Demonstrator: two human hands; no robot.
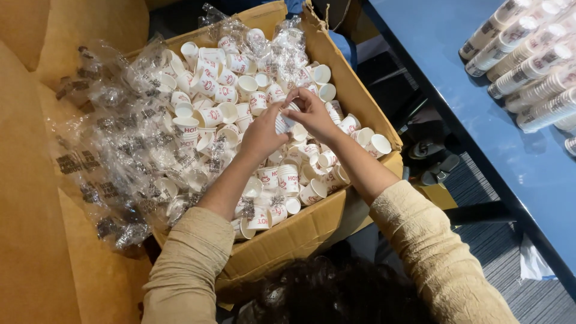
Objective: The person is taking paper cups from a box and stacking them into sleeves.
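Both hands, left hand (262, 135) and right hand (312, 114), pinch one small paper cup (283, 122) above the heaped cardboard box (360, 102); squeezing hard could crumple it.

A packing or stockroom area: a large cardboard box (336, 78) brims with loose paper cups (240, 90) and torn plastic wrappers (114, 150), while sleeved cup stacks (528, 60) line a blue table (480, 120) right of the working hands, above grey carpet (498, 240).
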